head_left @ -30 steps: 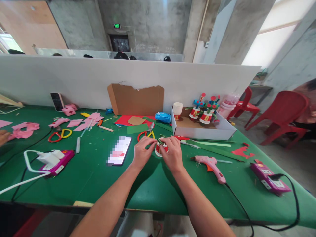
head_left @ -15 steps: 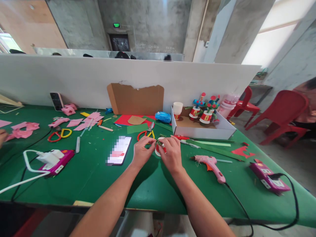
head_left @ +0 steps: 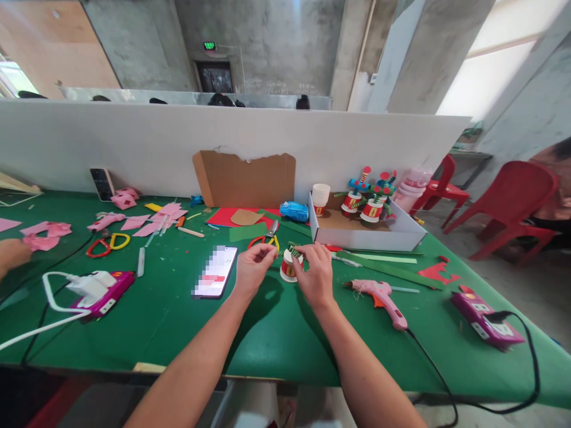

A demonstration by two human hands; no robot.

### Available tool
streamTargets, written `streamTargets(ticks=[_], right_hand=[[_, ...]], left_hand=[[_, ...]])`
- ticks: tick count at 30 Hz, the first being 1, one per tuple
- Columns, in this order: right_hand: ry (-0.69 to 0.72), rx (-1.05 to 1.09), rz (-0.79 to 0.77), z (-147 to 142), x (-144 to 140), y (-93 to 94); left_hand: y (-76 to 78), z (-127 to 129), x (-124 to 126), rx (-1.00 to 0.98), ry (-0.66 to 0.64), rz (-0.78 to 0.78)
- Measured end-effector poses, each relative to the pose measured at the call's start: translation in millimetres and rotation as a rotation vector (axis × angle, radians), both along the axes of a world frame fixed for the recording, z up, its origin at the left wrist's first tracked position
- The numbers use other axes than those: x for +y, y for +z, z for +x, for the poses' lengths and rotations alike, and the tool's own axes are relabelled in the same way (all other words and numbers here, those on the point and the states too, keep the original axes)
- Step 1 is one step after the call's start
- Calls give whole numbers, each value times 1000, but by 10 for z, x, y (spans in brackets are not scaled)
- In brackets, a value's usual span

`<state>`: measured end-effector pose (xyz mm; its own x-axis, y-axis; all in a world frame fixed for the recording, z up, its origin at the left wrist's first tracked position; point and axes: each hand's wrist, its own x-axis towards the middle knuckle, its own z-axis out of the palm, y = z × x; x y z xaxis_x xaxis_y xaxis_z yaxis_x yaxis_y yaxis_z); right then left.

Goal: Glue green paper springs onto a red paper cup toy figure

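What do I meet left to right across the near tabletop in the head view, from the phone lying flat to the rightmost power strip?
Phone, left hand, red-and-white cup, right hand, pink glue gun, purple power strip.

Paper cup (head_left: 288,271): right side hidden by right hand (head_left: 316,272). Flat-lying phone (head_left: 225,267): screen part-blurred. Co-worker's hand (head_left: 13,254): cut by left edge.

Cup in front (head_left: 288,271): paper-like, smooth; coil (head_left: 292,249) on it finely ridged. Counter (head_left: 178,339): smooth, soft sheen. Glue gun (head_left: 379,292): smooth plastic. Scissors behind the cup (head_left: 272,229): metal blades, plastic-looking handles. Packet (head_left: 294,211): glossy, crinkled, plastic-looking. Box (head_left: 370,241): smooth outside, matt cardboard within. Partition (head_left: 134,142): smooth, matt. Wall (head_left: 276,41): bare concrete, rough. Chairs (head_left: 517,196): smooth plastic.
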<state>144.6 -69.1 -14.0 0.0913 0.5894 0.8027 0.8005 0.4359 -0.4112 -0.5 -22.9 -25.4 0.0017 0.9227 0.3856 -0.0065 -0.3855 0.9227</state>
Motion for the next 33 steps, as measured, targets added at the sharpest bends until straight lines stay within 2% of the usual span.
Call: streamTargets(ticks=[2,5,8,13,16,21,26,28,30,31,32,33], right_hand=[[8,118,-39,18,7,13],[36,370,-87,83,41,22],[127,663,-142,170,99,11],[277,968,-212,231,157,5],[327,1033,-252,218,143,37],[366,1078,-319,179,107,90],[388,1090,-354,141,98,92],[394,1082,-363,140,99,86],[401,1075,-373,146,101,80],[408,1072,-377,149,103,77],[415,1072,-378,151,105,74],[421,1073,-374,152,107,73]], left_hand=[[40,-7,-20,-24,-56,-10],[122,-11,-62,-132,-211,-17],[183,-21,-95,-183,-363,-6],[194,-122,-105,24,-627,-6],[194,-201,-101,175,-829,-30],[169,-171,-114,377,-995,-107],[110,-11,-184,580,-1136,41],[123,-9,-220,574,-1301,-35],[147,-51,-239,473,-1424,-180],[156,-79,-236,374,-1404,-240],[162,-105,-223,246,-1313,-274],[163,-126,-200,107,-1163,-279]])
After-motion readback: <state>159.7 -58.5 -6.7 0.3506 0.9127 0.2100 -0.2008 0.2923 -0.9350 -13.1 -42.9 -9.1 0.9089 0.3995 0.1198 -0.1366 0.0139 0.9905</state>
